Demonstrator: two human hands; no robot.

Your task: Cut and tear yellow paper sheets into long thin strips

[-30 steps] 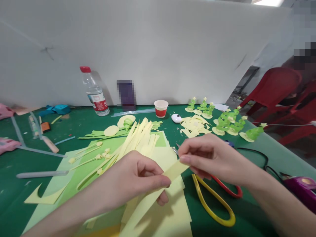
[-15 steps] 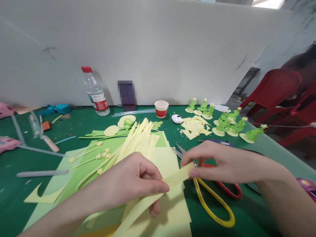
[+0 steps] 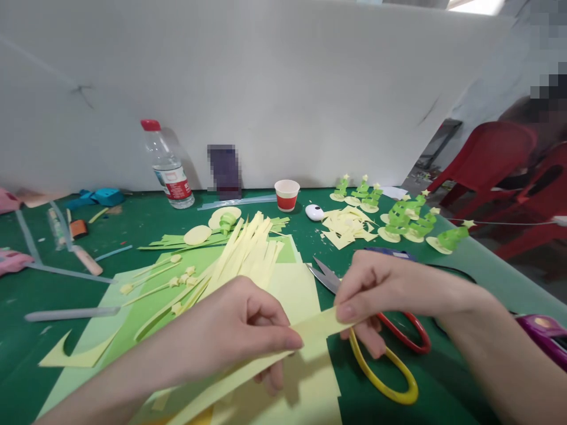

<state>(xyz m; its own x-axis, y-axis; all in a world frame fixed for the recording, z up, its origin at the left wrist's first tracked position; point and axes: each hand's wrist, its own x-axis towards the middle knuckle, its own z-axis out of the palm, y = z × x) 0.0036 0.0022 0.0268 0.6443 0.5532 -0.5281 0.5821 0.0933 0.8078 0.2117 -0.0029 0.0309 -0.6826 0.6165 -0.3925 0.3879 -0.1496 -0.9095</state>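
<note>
A pale yellow paper strip [image 3: 319, 324] is stretched between both hands above a stack of yellow and green sheets [image 3: 292, 283]. My left hand [image 3: 261, 333] pinches it between thumb and fingers; the strip's longer part runs down to the lower left beneath that hand. My right hand [image 3: 370, 292] pinches the strip's right end with thumb and index finger, over the scissors [image 3: 401, 378], whose handles are yellow and red and whose blades are parted. A bundle of cut yellow strips [image 3: 243, 242] lies just beyond my left hand, beside small paper stars on thin stems [image 3: 175, 280].
Behind stand a water bottle [image 3: 173, 180], a red and white cup [image 3: 287, 196] and a white object [image 3: 315, 212]. Paper scraps [image 3: 348, 225] and several green spiral trees with stars [image 3: 401, 221] are at the right. Glue guns [image 3: 13, 261] lie left; a purple tool [image 3: 543, 333] sits right.
My right hand has turned and now grips the strip's end with its thumb on top, its lower fingers curled beneath. The view has shifted slightly. My left hand keeps its pinch.
</note>
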